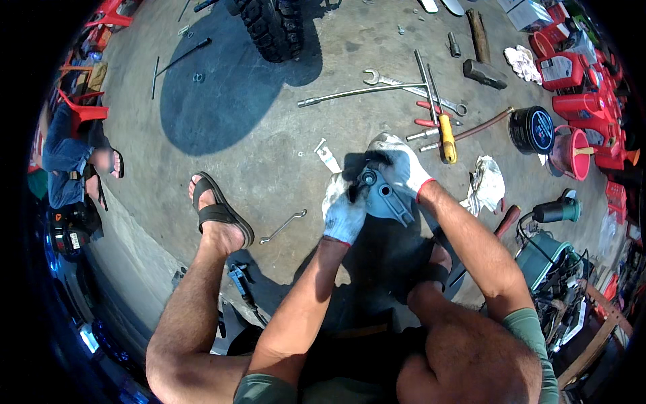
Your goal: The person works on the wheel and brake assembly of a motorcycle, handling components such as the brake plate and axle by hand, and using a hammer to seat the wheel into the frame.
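Wrenches [404, 86], rag [486, 183] beyond gloved hands' bracket [385, 195].

Gloves on the left hand [344, 214] and right hand [402, 168] were white knit with red cuffs, the cast metal part [385, 195] was blue-grey, screwdriver handle [447, 138] yellow, plastic jugs [575, 81] red.

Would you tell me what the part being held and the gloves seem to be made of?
The bracket-like part looks like cast metal with a dull blue-grey finish and moulded ribs. The gloves on the left hand and right hand look like white knitted fabric, grimy, one red-cuffed.
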Demonstrator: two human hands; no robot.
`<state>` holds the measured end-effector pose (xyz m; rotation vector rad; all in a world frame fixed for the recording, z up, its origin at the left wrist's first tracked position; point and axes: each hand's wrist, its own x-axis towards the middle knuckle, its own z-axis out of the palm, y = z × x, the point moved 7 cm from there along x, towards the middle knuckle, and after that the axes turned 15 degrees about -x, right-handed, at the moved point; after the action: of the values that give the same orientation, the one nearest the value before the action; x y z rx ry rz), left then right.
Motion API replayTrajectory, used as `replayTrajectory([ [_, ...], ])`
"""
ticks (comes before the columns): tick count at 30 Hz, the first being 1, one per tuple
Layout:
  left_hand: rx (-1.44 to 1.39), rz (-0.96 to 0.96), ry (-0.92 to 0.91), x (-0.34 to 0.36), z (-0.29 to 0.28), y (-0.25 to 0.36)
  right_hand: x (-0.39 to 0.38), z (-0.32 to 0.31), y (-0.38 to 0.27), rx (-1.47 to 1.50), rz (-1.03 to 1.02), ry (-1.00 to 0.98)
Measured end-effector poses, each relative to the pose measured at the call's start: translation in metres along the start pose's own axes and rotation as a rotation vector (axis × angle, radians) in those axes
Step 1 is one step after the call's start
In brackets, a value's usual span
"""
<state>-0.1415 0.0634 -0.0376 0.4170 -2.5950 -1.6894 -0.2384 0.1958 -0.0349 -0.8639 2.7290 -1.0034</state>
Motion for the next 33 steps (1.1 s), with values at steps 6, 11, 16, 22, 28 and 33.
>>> replayTrajectory([
  [6,0.122,0.005,-0.009,0.004,0.007,0.005,-0.004,0.002,0.001,0.045,0.040,-0.027],
  [11,0.059,0.014,-0.003,0.003,0.005,0.010,-0.013,-0.006,0.003,-0.013,0.059,-0.014],
  [16,0.077,0.004,0.179,-0.010,-0.031,-0.006,-0.048,-0.030,0.017,0.089,0.355,0.100],
  [22,0.242,-0.009,0.155,-0.009,-0.056,-0.029,-0.102,-0.027,0.053,0.356,0.673,0.269],
  [28,0.430,-0.140,-0.054,-0.013,-0.038,-0.032,-0.128,-0.035,0.043,0.277,0.713,0.300],
  [33,0.562,-0.023,-0.134,-0.019,-0.034,-0.028,-0.134,-0.032,0.049,0.220,0.690,0.325],
])
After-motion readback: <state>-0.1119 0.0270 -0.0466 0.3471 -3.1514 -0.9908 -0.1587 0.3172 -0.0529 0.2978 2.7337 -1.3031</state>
